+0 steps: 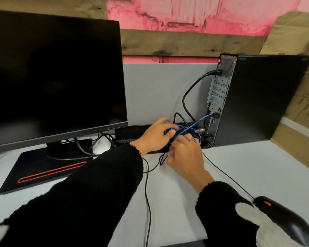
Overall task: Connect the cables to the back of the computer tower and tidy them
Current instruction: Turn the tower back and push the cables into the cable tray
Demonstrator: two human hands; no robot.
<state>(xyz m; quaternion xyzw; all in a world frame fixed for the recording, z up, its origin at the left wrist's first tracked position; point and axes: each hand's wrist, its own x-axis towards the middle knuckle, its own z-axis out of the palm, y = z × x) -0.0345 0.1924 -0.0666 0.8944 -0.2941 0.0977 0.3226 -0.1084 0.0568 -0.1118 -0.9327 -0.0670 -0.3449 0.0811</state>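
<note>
Grey desk, tower at two o'clock, rear ports facing in. Both hands on the blue cable: left hand curled round its loops, right hand apparently pinching a strand, blurred. Running from the grip toward two o'clock into a low port; right hand nearer.

Monitor walls the left; computer tower the right; tangled cables between; open desk nearer.
</note>
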